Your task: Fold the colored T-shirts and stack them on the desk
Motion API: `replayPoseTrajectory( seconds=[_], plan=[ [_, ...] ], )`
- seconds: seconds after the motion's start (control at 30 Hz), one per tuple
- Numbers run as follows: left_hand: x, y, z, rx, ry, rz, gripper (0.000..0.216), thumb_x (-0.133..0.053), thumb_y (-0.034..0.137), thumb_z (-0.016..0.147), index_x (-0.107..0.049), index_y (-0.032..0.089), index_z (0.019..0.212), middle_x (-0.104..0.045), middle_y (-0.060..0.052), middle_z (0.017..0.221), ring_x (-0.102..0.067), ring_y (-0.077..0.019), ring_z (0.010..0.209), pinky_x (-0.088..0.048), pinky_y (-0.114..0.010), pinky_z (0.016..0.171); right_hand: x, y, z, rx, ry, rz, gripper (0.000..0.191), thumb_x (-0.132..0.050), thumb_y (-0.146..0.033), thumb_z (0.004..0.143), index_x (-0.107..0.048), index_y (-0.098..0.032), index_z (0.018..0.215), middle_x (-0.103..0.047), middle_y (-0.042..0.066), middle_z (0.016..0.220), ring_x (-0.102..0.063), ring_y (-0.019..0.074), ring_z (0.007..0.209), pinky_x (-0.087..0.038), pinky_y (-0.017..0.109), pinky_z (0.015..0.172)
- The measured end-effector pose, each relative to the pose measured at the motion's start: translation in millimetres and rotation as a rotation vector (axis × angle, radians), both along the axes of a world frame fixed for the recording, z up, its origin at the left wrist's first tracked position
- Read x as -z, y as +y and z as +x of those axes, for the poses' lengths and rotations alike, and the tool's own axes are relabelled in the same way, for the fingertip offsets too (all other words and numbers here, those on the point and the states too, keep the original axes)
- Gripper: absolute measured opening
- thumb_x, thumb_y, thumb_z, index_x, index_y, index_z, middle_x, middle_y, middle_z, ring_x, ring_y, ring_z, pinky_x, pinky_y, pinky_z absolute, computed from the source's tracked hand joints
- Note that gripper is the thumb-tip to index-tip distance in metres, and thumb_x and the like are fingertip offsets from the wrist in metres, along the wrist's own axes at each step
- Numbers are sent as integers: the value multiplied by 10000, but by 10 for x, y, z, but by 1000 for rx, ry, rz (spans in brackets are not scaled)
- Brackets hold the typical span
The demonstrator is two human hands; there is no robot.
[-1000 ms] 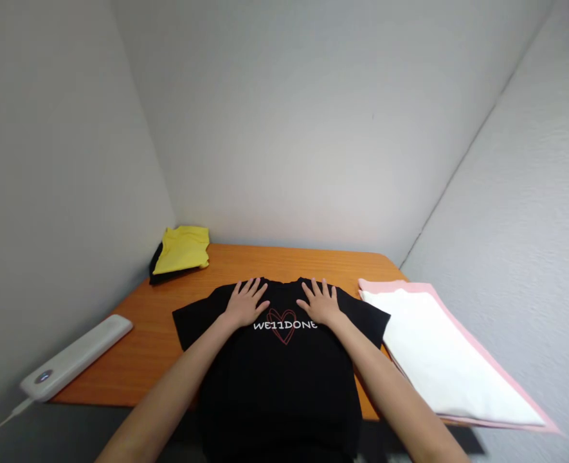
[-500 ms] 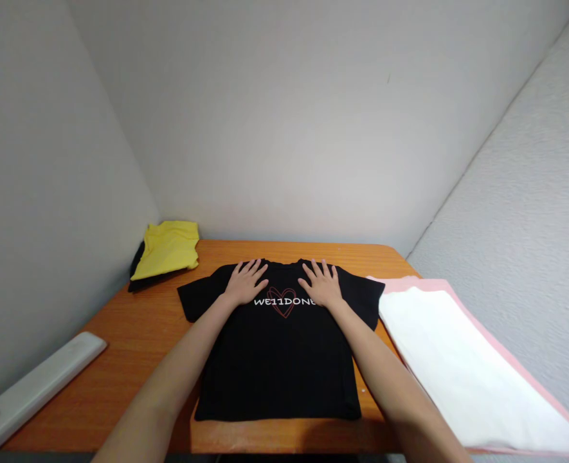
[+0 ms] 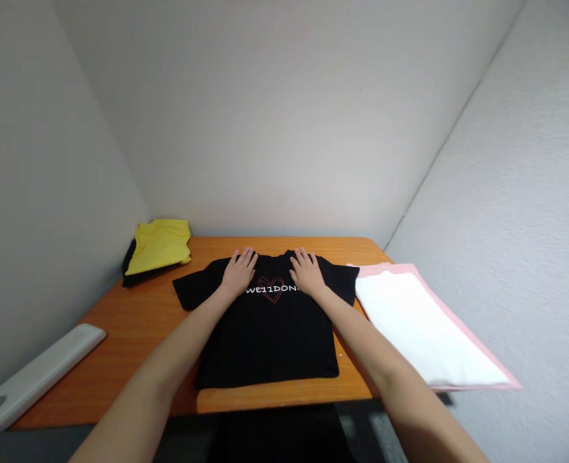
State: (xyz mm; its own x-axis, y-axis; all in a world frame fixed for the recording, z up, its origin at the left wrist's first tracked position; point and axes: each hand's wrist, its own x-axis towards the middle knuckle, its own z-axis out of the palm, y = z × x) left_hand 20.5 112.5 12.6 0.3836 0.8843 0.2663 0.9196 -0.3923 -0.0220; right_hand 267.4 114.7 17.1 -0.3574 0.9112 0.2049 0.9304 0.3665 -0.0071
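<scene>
A black T-shirt (image 3: 269, 341) lies spread face up on the wooden table, its collar toward the far wall and its hem near the front edge. White lettering and a red heart outline mark its chest, with the last letter partly covered. My left hand (image 3: 239, 273) rests flat on the left shoulder area, fingers stretched toward the collar. On the other side of the collar, my right hand (image 3: 307, 271) lies flat on the right shoulder area, fingers extended. Neither hand grips the fabric.
Folded yellow cloth (image 3: 161, 245) lies on black cloth (image 3: 152, 276) at the back left. White fabric (image 3: 419, 328) over pink fabric (image 3: 462, 328) overhangs the wooden table (image 3: 134, 328) at the right. A long white device (image 3: 43, 373) lies at the left edge. Walls border the table.
The camera view has shifted, showing more below the table's front edge. Both hands stay on the shirt's shoulders, with the fingers now closer together.
</scene>
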Motion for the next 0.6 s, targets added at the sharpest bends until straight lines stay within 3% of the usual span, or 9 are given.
replayPoseTrajectory(
  seconds=[0.17, 0.23, 0.33, 0.43, 0.6],
  plan=[
    [-74, -676, 199, 86, 11, 42, 509, -433, 326, 940, -473, 176, 1424, -263, -94, 1591, -183, -255, 1481, -95, -437, 1210, -136, -740, -21, -89, 13, -11, 491, -523, -352, 916, -530, -140, 1359, -301, 136, 1559, -130, 298, 1469, -83, 485, 1181],
    [-16, -999, 188, 47, 5, 18, 509, -397, 386, 964, -464, 201, 1433, -284, -95, 1583, -200, -269, 1476, -121, -475, 1200, -85, -1150, 28, -105, 63, -76, 542, -490, -460, 936, -509, -163, 1388, -337, 128, 1544, -154, 310, 1463, -132, 492, 1176],
    [112, -1364, 70, -76, 16, -70, 553, -360, 482, 973, -416, 236, 1465, -279, -92, 1584, -172, -308, 1479, -130, -558, 1174, 32, -1723, 203, -125, 107, -185, 683, -419, -626, 930, -398, -220, 1478, -260, 102, 1578, -128, 337, 1466, -171, 519, 1168],
    [213, -1527, -79, -179, 9, -175, 618, -335, 567, 961, -324, 276, 1505, -236, -82, 1597, -168, -328, 1476, -163, -588, 1152, 114, -2102, 449, -38, 123, -202, 689, -372, -642, 941, -301, -274, 1520, -156, 79, 1604, -102, 334, 1470, -171, 548, 1166],
    [238, -1577, -162, -163, -11, -185, 615, -295, 589, 964, -255, 326, 1518, -182, -40, 1612, -146, -288, 1486, -160, -563, 1166, 167, -2341, 644, 47, 147, -181, 660, -336, -597, 973, -174, -310, 1545, -70, 42, 1614, -90, 279, 1476, -184, 526, 1174]
  ],
)
